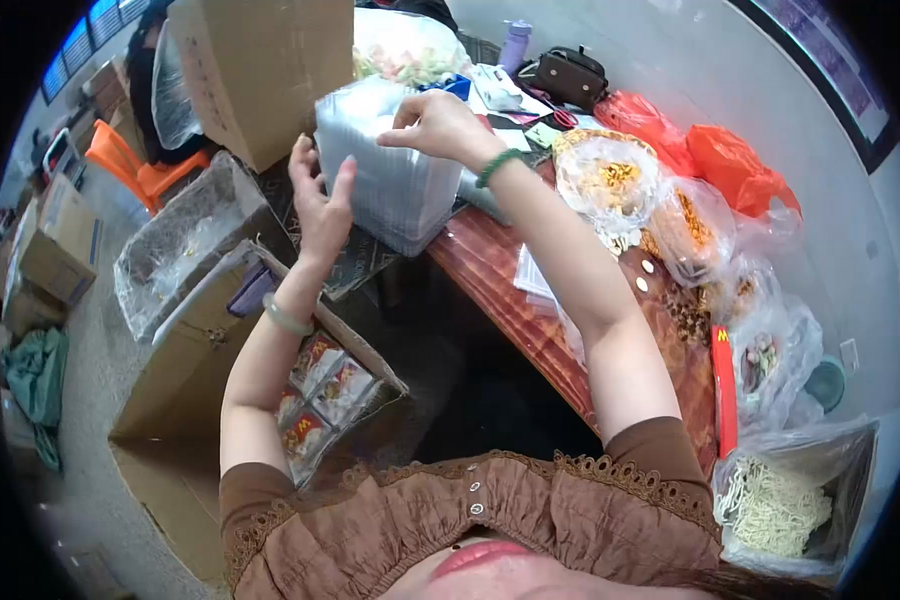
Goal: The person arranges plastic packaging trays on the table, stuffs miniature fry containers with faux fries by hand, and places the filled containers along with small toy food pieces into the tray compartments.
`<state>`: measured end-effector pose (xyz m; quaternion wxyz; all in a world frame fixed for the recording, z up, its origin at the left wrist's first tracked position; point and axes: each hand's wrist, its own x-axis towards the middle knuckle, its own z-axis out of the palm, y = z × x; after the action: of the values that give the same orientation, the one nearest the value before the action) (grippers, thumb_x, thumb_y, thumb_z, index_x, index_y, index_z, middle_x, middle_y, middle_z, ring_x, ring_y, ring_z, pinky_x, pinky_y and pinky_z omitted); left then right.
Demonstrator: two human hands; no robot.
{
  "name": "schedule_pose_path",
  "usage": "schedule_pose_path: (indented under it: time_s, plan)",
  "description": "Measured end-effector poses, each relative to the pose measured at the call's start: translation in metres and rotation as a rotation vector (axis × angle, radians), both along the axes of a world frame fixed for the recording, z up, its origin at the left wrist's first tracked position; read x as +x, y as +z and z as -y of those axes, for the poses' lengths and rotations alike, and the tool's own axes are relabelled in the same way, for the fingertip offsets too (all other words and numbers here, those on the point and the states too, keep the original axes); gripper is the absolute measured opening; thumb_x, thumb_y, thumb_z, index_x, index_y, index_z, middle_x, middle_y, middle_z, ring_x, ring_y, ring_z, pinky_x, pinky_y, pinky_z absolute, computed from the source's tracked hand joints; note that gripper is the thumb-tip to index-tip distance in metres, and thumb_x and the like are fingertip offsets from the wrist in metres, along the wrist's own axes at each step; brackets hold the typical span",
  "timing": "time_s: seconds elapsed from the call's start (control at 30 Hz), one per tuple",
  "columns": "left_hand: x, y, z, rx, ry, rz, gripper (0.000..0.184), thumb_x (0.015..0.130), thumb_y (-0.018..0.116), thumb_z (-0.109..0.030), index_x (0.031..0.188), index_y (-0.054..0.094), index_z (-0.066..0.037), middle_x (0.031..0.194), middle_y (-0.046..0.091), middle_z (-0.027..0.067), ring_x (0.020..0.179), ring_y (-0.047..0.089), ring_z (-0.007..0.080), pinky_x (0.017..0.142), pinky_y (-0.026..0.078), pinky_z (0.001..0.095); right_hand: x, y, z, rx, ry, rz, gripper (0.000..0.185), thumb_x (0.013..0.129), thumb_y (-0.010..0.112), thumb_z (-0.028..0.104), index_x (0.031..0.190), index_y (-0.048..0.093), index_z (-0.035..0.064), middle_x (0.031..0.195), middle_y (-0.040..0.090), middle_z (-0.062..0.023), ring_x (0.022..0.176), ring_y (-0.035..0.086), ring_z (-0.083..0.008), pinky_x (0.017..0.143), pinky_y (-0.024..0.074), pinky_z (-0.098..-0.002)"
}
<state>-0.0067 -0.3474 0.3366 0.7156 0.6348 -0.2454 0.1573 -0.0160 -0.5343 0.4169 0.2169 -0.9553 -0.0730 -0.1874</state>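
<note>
- Left hand (322,205) is open, with its fingers spread and its thumb up, just beside the near left side of the stack of clear plastic boxes (395,195).
- Right hand (438,125) is bent over the top of that stack, fingertips pinched close together; I cannot tell if they hold anything.
- So the stack sits between the two hands: to the right of the left hand, and below the right one's fingertips. Its long side seems to run up and down. Both hands are very near it.
- Past the left hand stands a big cardboard box (270,75).
- Below the left hand is an open carton (185,400) with small packs (343,390) in it.
- To the right of the right hand, clear bags (610,185) lie on the red-brown table (515,285).
</note>
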Motion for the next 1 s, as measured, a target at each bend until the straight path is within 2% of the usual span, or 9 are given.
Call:
schedule_pose_path:
  time_s: [0.03, 0.2, 0.23, 0.37, 0.43, 0.63, 0.8, 0.93, 1.0]
  plan:
    - [0.005, -0.004, 0.013, -0.101, -0.051, -0.03, 0.069, 0.088, 0.061, -0.018, 0.139, 0.019, 0.002, 0.136, 0.034, 0.02, 0.126, 0.035, 0.0248, 0.102, 0.032, 0.0344, -0.001, 0.002, -0.002, 0.001, 0.035, 0.014, 0.036, 0.071, 0.074, 0.039, 0.078, 0.069, 0.0046, 0.074, 0.067, -0.0105, 0.07, 0.065, -0.0214, 0.067, 0.0503, -0.0314]
    - [0.026, -0.023, 0.043, -0.061, 0.022, -0.13, 0.073, 0.087, 0.061, -0.023, 0.14, 0.017, 0.002, 0.14, 0.029, 0.0213, 0.13, 0.03, 0.0297, 0.105, 0.027, 0.0372, 0.013, 0.019, -0.001, -0.19, 0.099, -0.12, 0.029, 0.074, 0.069, 0.031, 0.084, 0.07, 0.0027, 0.077, 0.068, -0.0127, 0.07, 0.065, -0.022, 0.067, 0.0506, -0.0326]
    - [0.024, -0.022, 0.046, -0.029, 0.048, -0.173, 0.073, 0.087, 0.062, -0.022, 0.14, 0.017, 0.001, 0.142, 0.026, 0.0199, 0.131, 0.029, 0.0294, 0.106, 0.026, 0.0376, 0.014, 0.02, -0.001, -0.178, 0.101, -0.092, 0.022, 0.069, 0.069, 0.025, 0.077, 0.07, 0.0047, 0.074, 0.067, -0.014, 0.071, 0.065, -0.027, 0.071, 0.0515, -0.0347]
    - [0.012, -0.005, 0.055, -0.063, 0.068, -0.266, 0.079, 0.085, 0.062, -0.025, 0.14, 0.014, 0.005, 0.142, 0.024, 0.0261, 0.133, 0.025, 0.0336, 0.109, 0.023, 0.0375, 0.013, 0.028, -0.003, -0.273, 0.11, -0.204, 0.025, 0.074, 0.066, 0.027, 0.079, 0.068, 0.0022, 0.077, 0.068, -0.0133, 0.072, 0.065, -0.0231, 0.069, 0.0507, -0.0333]
    - [0.013, -0.005, 0.056, -0.067, 0.077, -0.263, 0.079, 0.085, 0.063, -0.025, 0.14, 0.014, 0.006, 0.143, 0.024, 0.0263, 0.134, 0.024, 0.0335, 0.109, 0.022, 0.0371, 0.014, 0.024, 0.0, -0.314, 0.229, -0.047, 0.024, 0.075, 0.066, 0.027, 0.079, 0.067, 0.0029, 0.079, 0.068, -0.0129, 0.073, 0.065, -0.0236, 0.071, 0.0504, -0.0331]
    - [0.019, -0.01, 0.057, -0.036, 0.144, -0.272, 0.079, 0.084, 0.063, -0.026, 0.141, 0.015, 0.003, 0.143, 0.024, 0.0236, 0.134, 0.025, 0.032, 0.109, 0.022, 0.0375, 0.016, 0.017, 0.007, -0.248, 0.288, -0.011, 0.025, 0.077, 0.067, 0.028, 0.086, 0.066, 0.0039, 0.085, 0.067, -0.0101, 0.08, 0.064, -0.0228, 0.075, 0.0493, -0.0329]
    - [0.024, -0.012, 0.058, -0.037, 0.149, -0.245, 0.085, 0.081, 0.065, -0.024, 0.139, 0.012, 0.008, 0.144, 0.02, 0.0272, 0.135, 0.022, 0.0349, 0.111, 0.019, 0.0377, 0.016, 0.023, 0.008, -0.205, 0.204, -0.178, 0.028, 0.078, 0.066, 0.029, 0.087, 0.067, 0.0035, 0.085, 0.067, -0.0099, 0.078, 0.063, -0.0207, 0.073, 0.049, -0.0319]
    - [0.022, -0.01, 0.057, -0.075, 0.144, -0.249, 0.087, 0.08, 0.066, -0.025, 0.139, 0.012, 0.008, 0.144, 0.019, 0.0278, 0.135, 0.021, 0.0356, 0.111, 0.018, 0.038, 0.007, 0.027, -0.003, -0.329, 0.143, -0.1, 0.031, 0.076, 0.067, 0.033, 0.086, 0.067, 0.0036, 0.084, 0.068, -0.01, 0.077, 0.063, -0.0204, 0.071, 0.0493, -0.0316]
    - [0.023, -0.009, 0.056, -0.055, 0.157, -0.221, 0.091, 0.077, 0.068, -0.023, 0.139, 0.01, 0.008, 0.144, 0.018, 0.0281, 0.135, 0.019, 0.0365, 0.112, 0.017, 0.0383, 0.002, 0.031, -0.004, -0.277, 0.118, -0.113, 0.033, 0.07, 0.069, 0.031, 0.078, 0.068, -0.001, 0.066, 0.065, -0.0149, 0.062, 0.065, -0.0225, 0.063, 0.0515, -0.0326]
